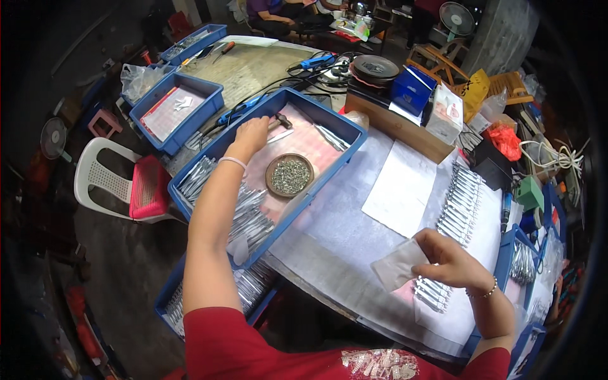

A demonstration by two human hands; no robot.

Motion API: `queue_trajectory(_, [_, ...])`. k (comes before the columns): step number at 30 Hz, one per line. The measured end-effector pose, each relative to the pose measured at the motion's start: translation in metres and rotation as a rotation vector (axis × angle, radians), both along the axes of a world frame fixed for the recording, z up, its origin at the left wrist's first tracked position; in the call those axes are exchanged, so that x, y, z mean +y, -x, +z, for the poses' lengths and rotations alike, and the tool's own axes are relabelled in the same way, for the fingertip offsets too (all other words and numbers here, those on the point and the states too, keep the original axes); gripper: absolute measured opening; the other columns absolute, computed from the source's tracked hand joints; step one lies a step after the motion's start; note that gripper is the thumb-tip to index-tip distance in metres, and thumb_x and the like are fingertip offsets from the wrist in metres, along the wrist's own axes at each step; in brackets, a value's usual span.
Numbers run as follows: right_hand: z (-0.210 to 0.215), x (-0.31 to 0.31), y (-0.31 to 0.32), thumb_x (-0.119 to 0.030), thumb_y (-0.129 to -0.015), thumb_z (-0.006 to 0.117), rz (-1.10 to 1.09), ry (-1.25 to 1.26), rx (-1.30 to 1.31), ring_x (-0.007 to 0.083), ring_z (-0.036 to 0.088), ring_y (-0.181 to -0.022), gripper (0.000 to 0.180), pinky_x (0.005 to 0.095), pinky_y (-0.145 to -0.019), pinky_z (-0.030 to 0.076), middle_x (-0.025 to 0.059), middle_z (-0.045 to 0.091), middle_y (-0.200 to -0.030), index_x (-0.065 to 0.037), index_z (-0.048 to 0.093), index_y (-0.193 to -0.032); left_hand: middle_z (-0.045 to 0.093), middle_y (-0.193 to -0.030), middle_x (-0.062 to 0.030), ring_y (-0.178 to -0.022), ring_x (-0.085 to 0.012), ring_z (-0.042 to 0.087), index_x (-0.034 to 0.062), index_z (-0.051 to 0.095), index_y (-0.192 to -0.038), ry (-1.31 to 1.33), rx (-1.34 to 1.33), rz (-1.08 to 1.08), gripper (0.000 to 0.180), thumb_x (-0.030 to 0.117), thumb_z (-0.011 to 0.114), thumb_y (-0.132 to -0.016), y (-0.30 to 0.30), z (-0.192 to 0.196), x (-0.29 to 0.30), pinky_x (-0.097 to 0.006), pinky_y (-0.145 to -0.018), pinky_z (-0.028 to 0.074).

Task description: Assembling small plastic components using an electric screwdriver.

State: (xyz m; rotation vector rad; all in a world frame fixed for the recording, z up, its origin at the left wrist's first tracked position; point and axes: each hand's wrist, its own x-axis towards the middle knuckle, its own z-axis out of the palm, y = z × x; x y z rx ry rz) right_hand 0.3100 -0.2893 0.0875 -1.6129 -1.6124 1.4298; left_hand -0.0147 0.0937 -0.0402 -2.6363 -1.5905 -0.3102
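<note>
My left hand reaches over the blue tray, its fingers closed at the handle of a small hammer. Much of the handle is hidden by the fingers. Near it in the tray are a round brown bowl of small metal pieces and piles of slim silvery metal rods. At the right, my right hand pinches a folded white cloth or tissue above the table. Beside that hand runs a long row of silvery metal rods laid side by side.
A white paper sheet lies on the table. A wooden board, a blue box and stacked dark plates stand behind. Another blue tray is at the left, near a white chair. Other people sit at the back.
</note>
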Motion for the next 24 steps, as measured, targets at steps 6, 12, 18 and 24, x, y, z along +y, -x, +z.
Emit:
queue_trajectory(6, [-0.003, -0.009, 0.000, -0.008, -0.080, 0.069, -0.016, 0.098, -0.017, 0.0061, 0.044, -0.075, 0.032, 0.0221, -0.067, 0.039, -0.0030, 0.049, -0.082, -0.001, 0.053, -0.107, 0.063, -0.093, -0.0157, -0.090, -0.0323, 0.064, 0.0039, 0.057, -0.097, -0.156, 0.103, 0.010, 0.014, 0.010, 0.050, -0.086, 0.001, -0.035, 0.013, -0.042, -0.076, 0.054])
queue_trajectory(12, [-0.017, -0.022, -0.007, -0.007, -0.080, 0.068, 0.000, 0.111, -0.037, 0.0068, 0.045, -0.074, 0.031, 0.0231, -0.066, 0.040, -0.0017, 0.050, -0.081, 0.000, 0.053, -0.107, 0.063, -0.093, -0.0153, -0.090, -0.0308, 0.064, 0.0031, 0.063, -0.091, -0.172, 0.143, 0.056, 0.014, 0.009, 0.052, -0.084, -0.010, -0.029, 0.016, -0.040, -0.075, 0.054])
queue_trajectory(18, [-0.015, -0.023, 0.002, -0.015, -0.082, 0.061, 0.058, 0.090, -0.083, 0.0155, 0.051, -0.071, 0.029, 0.0285, -0.066, 0.043, 0.0066, 0.052, -0.079, -0.001, 0.052, -0.105, 0.063, -0.094, -0.0156, -0.091, -0.0316, 0.063, 0.0040, 0.064, -0.090, -0.208, 0.005, -0.012, 0.015, 0.012, 0.055, -0.081, -0.017, -0.015, -0.001, -0.042, -0.075, 0.053])
queue_trajectory(24, [-0.022, -0.028, -0.002, -0.016, -0.082, 0.061, 0.074, 0.097, -0.089, 0.0182, 0.053, -0.071, 0.028, 0.0307, -0.066, 0.044, 0.0094, 0.054, -0.078, -0.001, 0.052, -0.104, 0.067, -0.094, -0.0166, -0.088, -0.0327, 0.066, 0.0054, 0.065, -0.088, -0.069, 0.121, -0.097, 0.016, 0.012, 0.052, -0.082, -0.036, -0.014, -0.006, -0.045, -0.073, 0.053])
